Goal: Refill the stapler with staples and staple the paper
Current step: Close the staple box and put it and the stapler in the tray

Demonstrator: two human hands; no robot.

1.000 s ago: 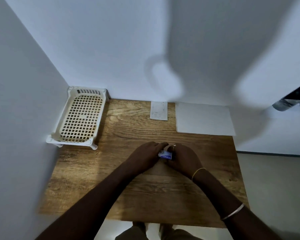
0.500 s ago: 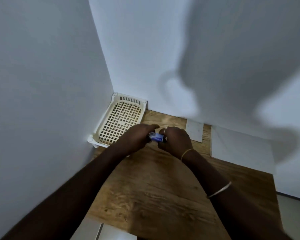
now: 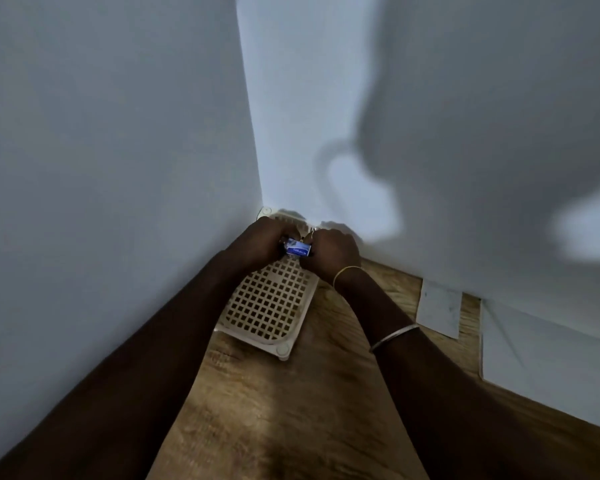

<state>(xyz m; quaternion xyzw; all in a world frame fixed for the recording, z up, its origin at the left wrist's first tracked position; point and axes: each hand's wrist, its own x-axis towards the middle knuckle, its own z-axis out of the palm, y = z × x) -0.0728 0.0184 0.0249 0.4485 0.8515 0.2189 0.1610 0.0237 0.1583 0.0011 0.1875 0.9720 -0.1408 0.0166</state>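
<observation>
A small blue and white staple box [image 3: 298, 250] is held between both hands above the far end of a cream lattice tray [image 3: 270, 306]. My left hand [image 3: 260, 242] grips its left end and my right hand [image 3: 329, 252] grips its right end. A small white paper slip [image 3: 439, 311] and a larger white sheet [image 3: 548, 355] lie on the wooden table [image 3: 291, 410] by the back wall. No stapler shows; whatever sits under the hands is hidden.
The tray sits in the corner where the left wall [image 3: 101, 202] meets the back wall [image 3: 430, 133]. Both forearms stretch across the table's near part. A dark shadow covers much of the back wall.
Both hands have carried the box from the table's middle leftward and away, to above the tray in the corner. The view has swung left with them.
</observation>
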